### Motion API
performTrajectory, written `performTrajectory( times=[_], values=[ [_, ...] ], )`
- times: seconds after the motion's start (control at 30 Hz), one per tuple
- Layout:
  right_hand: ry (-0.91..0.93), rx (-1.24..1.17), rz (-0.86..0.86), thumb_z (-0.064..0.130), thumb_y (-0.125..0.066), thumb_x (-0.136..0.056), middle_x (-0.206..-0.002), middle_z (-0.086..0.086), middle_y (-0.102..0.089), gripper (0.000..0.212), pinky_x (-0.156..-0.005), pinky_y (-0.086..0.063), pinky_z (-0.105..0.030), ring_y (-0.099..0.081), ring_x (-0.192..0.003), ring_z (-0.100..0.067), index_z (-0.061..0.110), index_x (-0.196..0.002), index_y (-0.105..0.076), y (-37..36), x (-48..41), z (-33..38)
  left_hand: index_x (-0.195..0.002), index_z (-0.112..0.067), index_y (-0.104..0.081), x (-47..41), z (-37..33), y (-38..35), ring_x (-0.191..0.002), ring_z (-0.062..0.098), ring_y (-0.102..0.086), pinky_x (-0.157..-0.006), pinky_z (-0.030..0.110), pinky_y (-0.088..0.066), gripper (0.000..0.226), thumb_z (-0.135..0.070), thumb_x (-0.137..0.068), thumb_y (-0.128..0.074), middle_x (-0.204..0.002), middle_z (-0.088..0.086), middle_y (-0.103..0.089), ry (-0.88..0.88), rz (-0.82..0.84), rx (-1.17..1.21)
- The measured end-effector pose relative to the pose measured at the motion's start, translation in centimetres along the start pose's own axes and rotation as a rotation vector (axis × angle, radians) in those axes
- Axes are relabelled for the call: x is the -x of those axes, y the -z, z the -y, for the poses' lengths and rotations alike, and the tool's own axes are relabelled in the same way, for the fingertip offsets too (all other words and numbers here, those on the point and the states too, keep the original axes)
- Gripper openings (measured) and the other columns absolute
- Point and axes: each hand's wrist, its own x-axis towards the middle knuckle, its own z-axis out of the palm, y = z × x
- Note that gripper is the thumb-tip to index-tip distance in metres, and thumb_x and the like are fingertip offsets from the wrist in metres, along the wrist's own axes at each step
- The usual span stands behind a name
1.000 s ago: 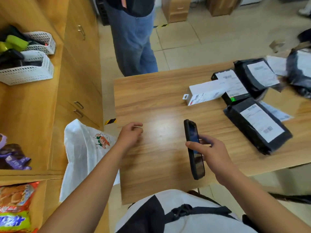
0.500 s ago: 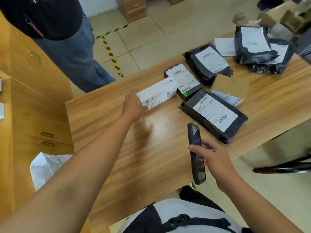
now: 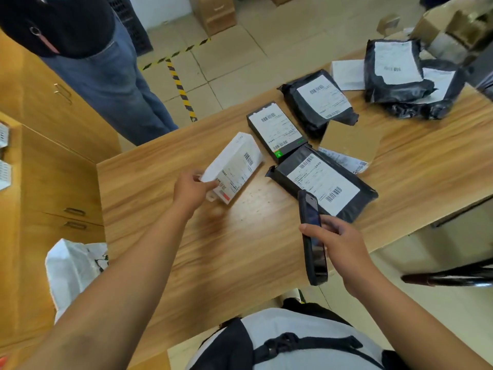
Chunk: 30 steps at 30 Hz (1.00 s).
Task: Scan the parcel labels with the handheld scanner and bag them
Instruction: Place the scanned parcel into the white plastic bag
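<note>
While aloft, scanner (image 3: 309, 209) lengthwise, tip away.

Wooden cabinets (image 3: 53, 161) with metal handles line the left side. A bystander (image 3: 106, 84) in blue jeans stands on the tiled floor (image 3: 240, 62) beside yellow-black hazard tape (image 3: 178, 81). A flat cardboard piece (image 3: 349, 141) lies on the surface (image 3: 240, 249) (wood-grain finish). Brown boxes (image 3: 448, 30), possibly cardboard, sit at the far right corner.

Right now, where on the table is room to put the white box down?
Bare wood fills the near half of the table, between the white box and the scanner, and right of the cardboard. The far middle is crowded: black box and black mailers lie close together.
</note>
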Motion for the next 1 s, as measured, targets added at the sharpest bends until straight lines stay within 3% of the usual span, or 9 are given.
performTrajectory(
  times=[0.07,0.13,0.2,0.33,0.47,0.6,0.77,0.87,1.0],
  values=[
    [0.019,0.016,0.04,0.05,-0.087,-0.064,-0.117,-0.001,-0.07,0.069,-0.081,-0.059,-0.04,-0.068,-0.104,-0.019,0.022,-0.124,-0.069,-0.1,-0.6,0.4,-0.102,-0.017,-0.07,2.4,1.7,0.7,-0.094,0.024,-0.07,-0.079,0.036,-0.056,0.025,-0.019,-0.08,-0.081,-0.104,0.005,-0.073,0.086,0.05,0.101],
    [0.036,-0.008,0.093,0.037,-0.086,-0.072,-0.099,0.006,-0.074,0.036,-0.059,-0.058,-0.025,-0.072,-0.083,-0.008,0.031,-0.104,-0.071,-0.5,-0.9,1.0,-0.109,-0.013,-0.072,5.0,3.5,1.6,-0.093,0.026,-0.072,-0.072,0.031,-0.055,0.026,-0.018,-0.084,-0.078,-0.104,0.008,-0.075,0.157,0.113,0.199],
    [0.037,0.02,0.139,0.037,-0.087,-0.069,-0.096,0.006,-0.074,0.025,-0.06,-0.061,-0.029,-0.072,-0.08,-0.009,0.034,-0.088,-0.072,-1.1,-1.2,1.5,-0.112,-0.012,-0.071,7.6,5.4,2.5,-0.087,0.022,-0.074,-0.071,0.028,-0.055,0.026,-0.019,-0.087,-0.075,-0.099,0.007,-0.077,0.217,0.167,0.239],
    [0.066,0.079,0.241,0.05,-0.087,-0.059,-0.11,-0.002,-0.07,0.047,-0.066,-0.054,-0.026,-0.07,-0.09,-0.011,0.032,-0.1,-0.072,-2.5,-1.5,2.0,-0.107,-0.016,-0.072,11.2,9.2,4.3,-0.082,0.011,-0.074,-0.067,0.024,-0.057,0.018,-0.025,-0.092,-0.069,-0.099,0.003,-0.077,0.401,0.292,0.305],
    [0.081,0.149,0.332,0.06,-0.081,-0.046,-0.112,-0.003,-0.069,0.071,-0.072,-0.056,-0.033,-0.07,-0.091,-0.012,0.028,-0.109,-0.074,-3.6,-1.4,2.3,-0.114,-0.017,-0.071,13.1,12.2,6.0,-0.1,0.015,-0.071,-0.074,0.028,-0.058,0.024,-0.028,-0.094,-0.065,-0.111,0.004,-0.075,0.528,0.359,0.349],
    [0.076,0.153,0.384,0.035,-0.087,-0.07,-0.103,-0.006,-0.069,0.03,-0.05,-0.052,-0.02,-0.069,-0.061,0.0,0.028,-0.096,-0.073,-4.2,-1.1,2.3,-0.119,-0.014,-0.068,14.6,13.5,5.9,-0.091,0.013,-0.073,-0.071,0.026,-0.053,0.026,-0.02,-0.094,-0.064,-0.107,0.004,-0.076,0.54,0.201,0.396],
    [0.084,0.13,0.375,0.026,-0.087,-0.074,-0.104,-0.004,-0.066,0.027,-0.042,-0.048,-0.014,-0.069,-0.058,0.0,0.029,-0.094,-0.068,-4.2,-0.7,2.0,-0.127,-0.01,-0.059,15.2,13.7,4.8,-0.094,0.021,-0.07,-0.072,0.031,-0.054,0.038,-0.011,-0.091,-0.068,-0.117,0.014,-0.07,0.486,-0.099,0.533],
    [0.103,0.117,0.352,0.026,-0.087,-0.074,-0.101,-0.001,-0.066,0.025,-0.039,-0.046,-0.011,-0.067,-0.06,0.009,0.033,-0.085,-0.066,-3.8,-0.7,1.9,-0.133,-0.019,-0.056,15.0,13.1,3.9,-0.113,0.026,-0.058,-0.087,0.037,-0.047,0.052,-0.021,-0.085,-0.076,-0.138,0.011,-0.054,0.395,-0.181,0.237],
    [0.095,0.098,0.34,0.027,-0.087,-0.073,-0.096,0.001,-0.064,0.02,-0.039,-0.045,-0.01,-0.066,-0.059,0.012,0.042,-0.069,-0.075,-3.4,-0.3,2.0,-0.145,-0.029,-0.039,14.1,10.6,1.7,-0.135,0.03,-0.035,-0.106,0.042,-0.032,0.095,-0.058,-0.065,-0.082,-0.147,0.006,-0.039,0.181,-0.048,-0.557]
  ],
)
